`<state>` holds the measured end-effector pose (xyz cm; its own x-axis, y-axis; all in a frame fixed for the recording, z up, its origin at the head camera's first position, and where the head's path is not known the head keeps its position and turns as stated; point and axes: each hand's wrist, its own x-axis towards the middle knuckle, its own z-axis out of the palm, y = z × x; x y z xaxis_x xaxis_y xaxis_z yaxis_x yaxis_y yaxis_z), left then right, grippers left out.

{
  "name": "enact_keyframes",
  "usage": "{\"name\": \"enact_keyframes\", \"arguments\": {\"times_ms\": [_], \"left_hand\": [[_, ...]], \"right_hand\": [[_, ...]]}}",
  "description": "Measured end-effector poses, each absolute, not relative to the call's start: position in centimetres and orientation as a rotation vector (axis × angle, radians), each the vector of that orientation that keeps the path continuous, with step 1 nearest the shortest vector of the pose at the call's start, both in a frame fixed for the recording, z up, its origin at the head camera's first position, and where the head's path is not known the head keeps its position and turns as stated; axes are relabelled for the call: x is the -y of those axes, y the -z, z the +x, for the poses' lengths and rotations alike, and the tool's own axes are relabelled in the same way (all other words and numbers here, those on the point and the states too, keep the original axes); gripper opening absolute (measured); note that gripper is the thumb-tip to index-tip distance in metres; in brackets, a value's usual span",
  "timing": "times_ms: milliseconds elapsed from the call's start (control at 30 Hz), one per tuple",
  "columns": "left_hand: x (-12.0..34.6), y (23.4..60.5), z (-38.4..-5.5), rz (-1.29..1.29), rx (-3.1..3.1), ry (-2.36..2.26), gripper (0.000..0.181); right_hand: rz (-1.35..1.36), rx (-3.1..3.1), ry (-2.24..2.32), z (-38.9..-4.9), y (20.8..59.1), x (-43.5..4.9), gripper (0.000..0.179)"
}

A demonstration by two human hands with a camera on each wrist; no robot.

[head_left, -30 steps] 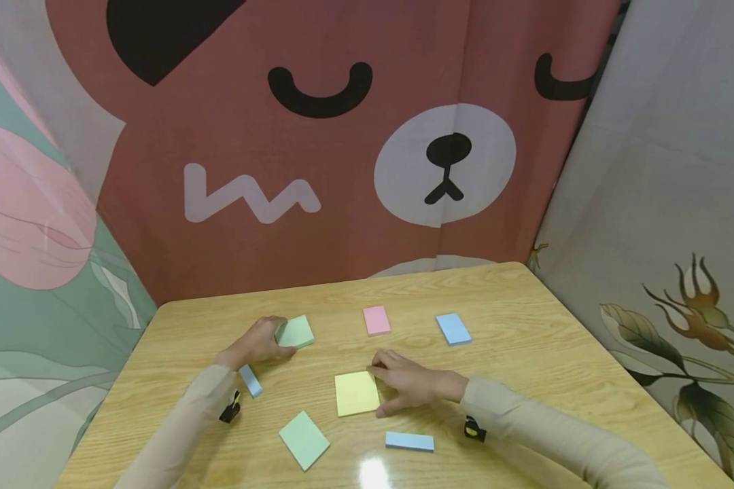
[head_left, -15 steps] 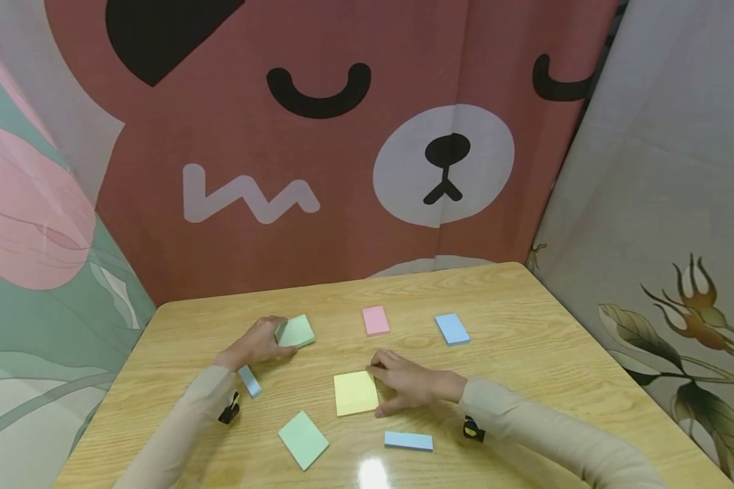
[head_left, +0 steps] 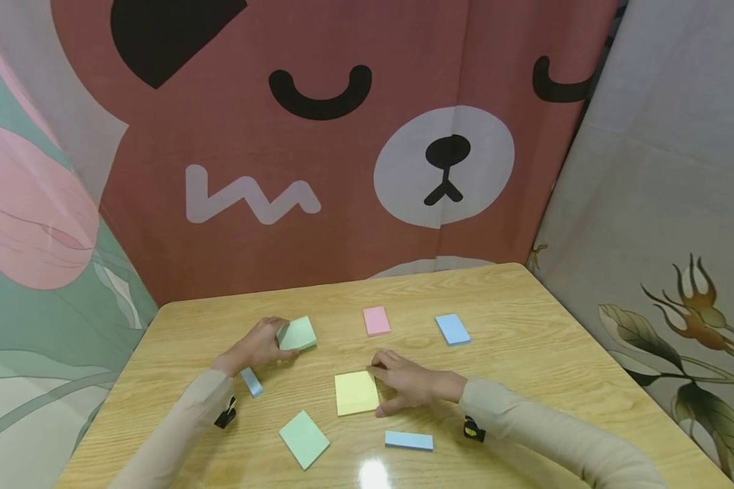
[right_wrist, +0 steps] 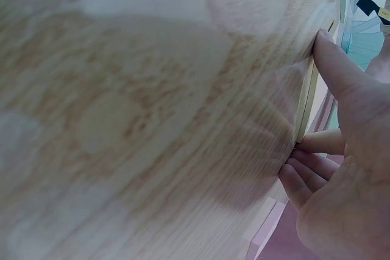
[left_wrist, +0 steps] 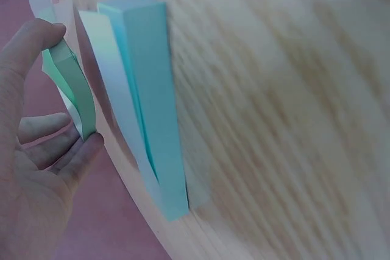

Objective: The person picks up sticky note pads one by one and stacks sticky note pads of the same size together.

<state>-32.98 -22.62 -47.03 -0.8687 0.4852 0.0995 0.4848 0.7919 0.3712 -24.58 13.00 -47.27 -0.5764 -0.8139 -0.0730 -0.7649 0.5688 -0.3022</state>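
Observation:
My left hand [head_left: 263, 344] pinches a pale green sticky-note pad [head_left: 298, 334] at the table's far left, thumb on one edge and fingers on the opposite edge. In the left wrist view the green pad [left_wrist: 73, 83] looks slightly bowed between them. Around the right edge of a square yellow sticky-note pad [head_left: 356, 393], my right hand [head_left: 410, 382] has its thumb at the near corner and its fingers at the far one. The right wrist view shows the yellow pad edge-on [right_wrist: 309, 98], lying on the table between thumb and forefinger.
A narrow blue pad [head_left: 251, 382] lies beside my left wrist, its top sheet lifting in the left wrist view. Another green pad [head_left: 304, 439] and narrow blue pad [head_left: 409, 441] lie nearer. Pink [head_left: 376, 320] and blue [head_left: 453, 329] pads lie farther back. Curtains surround the wooden table [head_left: 526, 407].
My left hand and the green pad have shifted very slightly to the right, while the left wrist has dipped a little left. The right hand and the yellow pad have stayed in place.

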Motion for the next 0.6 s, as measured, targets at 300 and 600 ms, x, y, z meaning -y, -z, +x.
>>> {"name": "enact_keyframes", "arguments": {"times_ms": [300, 600], "left_hand": [[22.3, 47.2, -32.5, 0.846, -2.964, -0.609, 0.078], [21.8, 46.9, -31.8, 0.86, -2.951, -0.605, 0.08]], "right_hand": [[-1.316, -2.602, 0.341, -24.5, 47.3, -12.9, 0.086], [-1.328, -2.614, 0.354, -24.4, 47.3, -12.9, 0.084]]}}
